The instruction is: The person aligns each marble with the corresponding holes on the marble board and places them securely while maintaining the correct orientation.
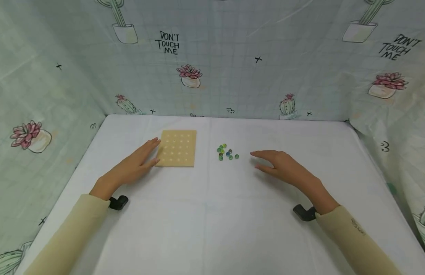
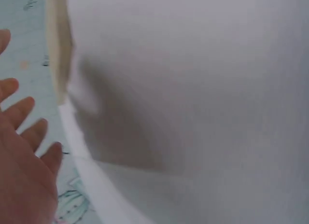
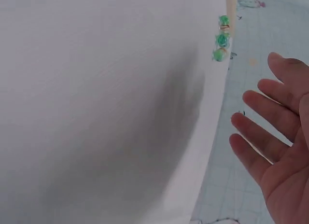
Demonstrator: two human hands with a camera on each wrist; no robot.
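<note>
A square tan board with rows of small round hollows lies on the white table, left of centre. At its left edge is my left hand, fingers extended and holding nothing; its fingertips overlap the board's edge in the head view. Several small glass marbles, mostly green with a blue one and brownish ones, lie loosely grouped to the right of the board. My right hand is to the right of the marbles, apart from them, its fingers relaxed and nothing held. In the right wrist view, marbles appear beyond the spread fingers.
A white cloth covers the table. Behind and at both sides hangs a pale curtain printed with cacti and lettering. Black wrist cameras stick out below each sleeve, close over the tabletop.
</note>
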